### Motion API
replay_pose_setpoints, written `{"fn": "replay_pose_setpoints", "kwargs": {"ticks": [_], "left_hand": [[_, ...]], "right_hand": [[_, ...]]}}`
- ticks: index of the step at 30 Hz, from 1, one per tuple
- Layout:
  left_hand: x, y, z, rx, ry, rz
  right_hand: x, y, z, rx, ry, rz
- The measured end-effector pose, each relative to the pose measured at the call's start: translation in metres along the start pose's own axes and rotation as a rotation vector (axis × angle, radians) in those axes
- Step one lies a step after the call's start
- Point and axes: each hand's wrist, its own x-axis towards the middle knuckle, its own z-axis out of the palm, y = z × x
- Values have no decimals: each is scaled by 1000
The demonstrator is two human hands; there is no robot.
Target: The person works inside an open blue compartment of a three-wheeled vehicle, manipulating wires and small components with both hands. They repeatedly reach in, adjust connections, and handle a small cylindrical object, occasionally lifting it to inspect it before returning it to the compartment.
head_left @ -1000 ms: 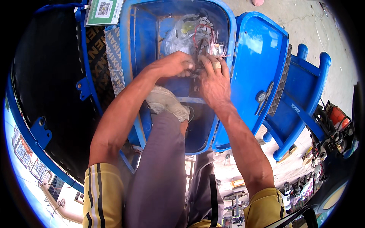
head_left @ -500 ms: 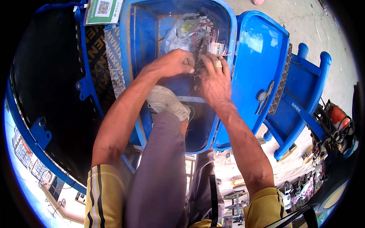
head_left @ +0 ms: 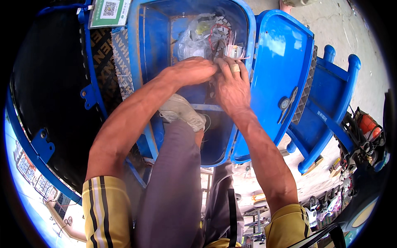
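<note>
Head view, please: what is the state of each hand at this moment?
Left hand: curled beside the right; whether it holds anything cannot be told.
Right hand: partly curled, its grasp hidden; whether it holds anything cannot be told.

L hand (head_left: 195, 70) nr R hand (head_left: 233, 87) (tan finger band (head_left: 235, 68)), over blue box (head_left: 134, 45).

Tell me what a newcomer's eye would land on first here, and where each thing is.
Probably the open blue box at upper centre, with its blue door swung out to the right. Next, the person's left grip and right grip, close together over the opening, below a crumpled clear plastic bag. Oddest is the pale shoe, below the left grip and within the box's outline.
</note>
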Motion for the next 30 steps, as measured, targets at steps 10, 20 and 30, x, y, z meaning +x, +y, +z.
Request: {"fn": "replay_pose_setpoints", "kwargs": {"ticks": [10, 20, 30], "left_hand": [[2, 14, -10, 186, -109, -63], [-11, 1, -9, -175, -115, -175], [-19, -20, 5, -538, 75, -204]], "right_hand": [[3, -3, -3, -13, -12, 6], [1, -1, -8, 104, 10, -2], [2, -3, -7, 91, 3, 13]]}}
